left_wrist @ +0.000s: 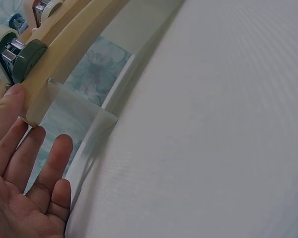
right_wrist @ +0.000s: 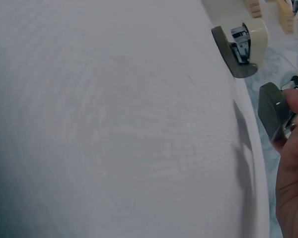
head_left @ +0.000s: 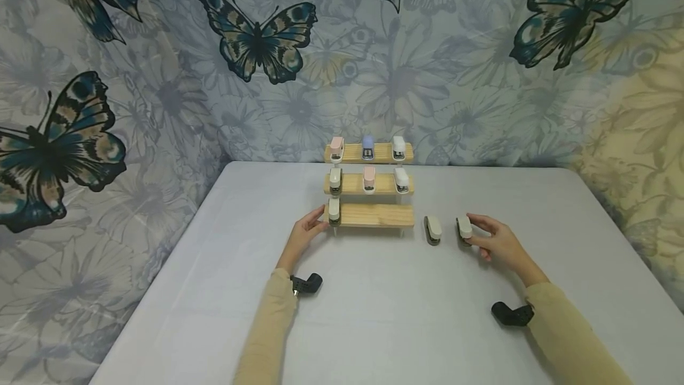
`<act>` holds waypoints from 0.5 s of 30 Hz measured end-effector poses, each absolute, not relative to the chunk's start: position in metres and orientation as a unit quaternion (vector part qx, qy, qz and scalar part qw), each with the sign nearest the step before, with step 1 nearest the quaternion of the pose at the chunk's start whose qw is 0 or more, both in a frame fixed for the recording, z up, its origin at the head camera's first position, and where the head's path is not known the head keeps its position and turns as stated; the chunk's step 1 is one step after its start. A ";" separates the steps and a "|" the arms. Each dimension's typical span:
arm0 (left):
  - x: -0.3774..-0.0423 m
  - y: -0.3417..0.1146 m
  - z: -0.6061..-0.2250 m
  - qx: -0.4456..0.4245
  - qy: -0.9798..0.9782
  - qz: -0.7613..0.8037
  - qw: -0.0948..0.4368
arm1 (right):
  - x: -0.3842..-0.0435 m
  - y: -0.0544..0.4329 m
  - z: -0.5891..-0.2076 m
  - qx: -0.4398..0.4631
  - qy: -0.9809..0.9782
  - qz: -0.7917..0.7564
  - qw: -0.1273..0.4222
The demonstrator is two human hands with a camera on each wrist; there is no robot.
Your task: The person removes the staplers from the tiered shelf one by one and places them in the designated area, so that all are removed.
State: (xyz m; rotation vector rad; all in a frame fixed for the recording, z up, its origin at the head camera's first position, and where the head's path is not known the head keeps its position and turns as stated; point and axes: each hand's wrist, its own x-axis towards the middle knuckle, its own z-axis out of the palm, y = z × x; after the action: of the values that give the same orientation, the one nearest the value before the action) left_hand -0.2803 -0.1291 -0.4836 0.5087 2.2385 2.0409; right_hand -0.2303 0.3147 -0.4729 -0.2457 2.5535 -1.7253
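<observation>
My right hand [head_left: 494,242] pinches a small white-topped stapler [head_left: 464,228] between thumb and fingers. In the right wrist view its dark grey base [right_wrist: 274,111] faces the camera, held a little above the table. Left of it another cream stapler [head_left: 433,229] stands on the table. My left hand [head_left: 304,233] holds the left end of the lowest shelf [head_left: 376,215] of a tiered wooden rack, thumb on top beside a cream stapler [head_left: 333,210], fingertips at the board's end in the left wrist view.
On the middle shelf [head_left: 351,183] stand cream, pink and white staplers. Pink, purple and white ones line the top shelf [head_left: 352,153]. The rack has clear supports [left_wrist: 82,104]. A white-covered table [head_left: 374,314] meets butterfly-patterned cloth [head_left: 299,111] behind and at the sides.
</observation>
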 end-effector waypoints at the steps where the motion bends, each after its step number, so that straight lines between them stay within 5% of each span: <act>1: -0.282 -0.130 -0.486 0.161 0.728 0.666 0.035 | -0.231 0.315 -0.475 -0.078 0.826 -0.557 0.023; 15: -0.290 -0.129 -0.502 0.152 0.735 0.661 0.022 | -0.234 0.316 -0.486 -0.066 0.812 -0.578 0.035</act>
State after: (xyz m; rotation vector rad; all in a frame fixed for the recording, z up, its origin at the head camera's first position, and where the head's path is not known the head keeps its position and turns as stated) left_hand -0.2902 -0.1287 -0.5017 0.4713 2.2765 2.0483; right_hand -0.2336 0.3160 -0.4865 -0.2038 2.4963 -1.7771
